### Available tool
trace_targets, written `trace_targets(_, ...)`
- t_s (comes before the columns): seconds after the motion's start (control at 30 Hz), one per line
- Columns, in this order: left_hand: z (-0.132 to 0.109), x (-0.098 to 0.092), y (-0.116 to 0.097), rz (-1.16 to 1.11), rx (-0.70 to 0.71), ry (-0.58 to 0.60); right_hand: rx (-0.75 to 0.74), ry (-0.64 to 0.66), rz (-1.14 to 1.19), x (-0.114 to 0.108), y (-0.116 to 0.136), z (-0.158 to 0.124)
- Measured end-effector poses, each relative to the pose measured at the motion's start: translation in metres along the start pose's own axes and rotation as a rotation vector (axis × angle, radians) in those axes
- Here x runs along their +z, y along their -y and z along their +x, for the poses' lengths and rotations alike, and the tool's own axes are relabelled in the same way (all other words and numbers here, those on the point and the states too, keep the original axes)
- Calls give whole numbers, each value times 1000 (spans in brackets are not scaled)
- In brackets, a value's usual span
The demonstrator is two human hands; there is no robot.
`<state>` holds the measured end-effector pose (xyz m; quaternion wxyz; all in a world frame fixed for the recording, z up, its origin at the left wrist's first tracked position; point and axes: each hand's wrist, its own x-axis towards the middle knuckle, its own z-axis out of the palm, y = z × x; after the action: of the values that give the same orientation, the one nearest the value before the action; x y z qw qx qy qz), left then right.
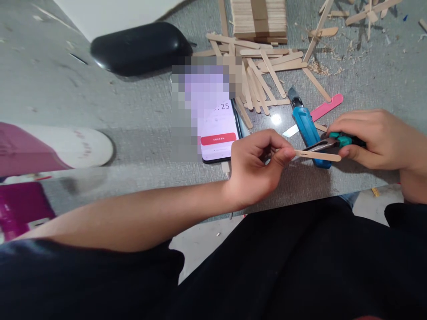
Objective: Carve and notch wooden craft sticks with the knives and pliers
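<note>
My left hand point(258, 166) is closed in a pinch on one end of a pale wooden craft stick point(318, 155), held level just above the table's front edge. My right hand point(373, 140) is wrapped round the green handles of small pliers point(328, 143), whose metal jaws sit on the stick's upper side near its right end. A blue utility knife point(308, 129) with its blade out lies on the table under the stick. A pink stick point(327, 107) lies just behind the knife.
A phone point(218, 135) with a lit screen lies left of my left hand. Several loose wooden sticks point(263, 78) and a banded stack point(260, 20) lie behind it, with shavings. A black case point(140, 46) sits at the back left. My dark-clothed legs are below the table edge.
</note>
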<state>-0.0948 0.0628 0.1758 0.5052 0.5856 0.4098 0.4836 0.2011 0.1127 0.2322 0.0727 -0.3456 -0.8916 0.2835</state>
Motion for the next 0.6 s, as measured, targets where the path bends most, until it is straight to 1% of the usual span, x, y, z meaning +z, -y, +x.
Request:
trace_targets(0.1,-1,0,-1,10,-33,3,10,47,-2,2,1,0)
trace_targets(0.23,-3,-1,-1,47,-76,1,41,59,-5,4,4,0)
trace_targets(0.37,-4,0,0,39,-95,-11,77,65,-16,6,4,-2)
trace_targets(0.47,-3,2,-1,-42,-133,-11,72,38,-32,8,5,-3)
trace_targets(0.6,1,4,-2,-201,-185,68,36,7,-52,8,5,-3)
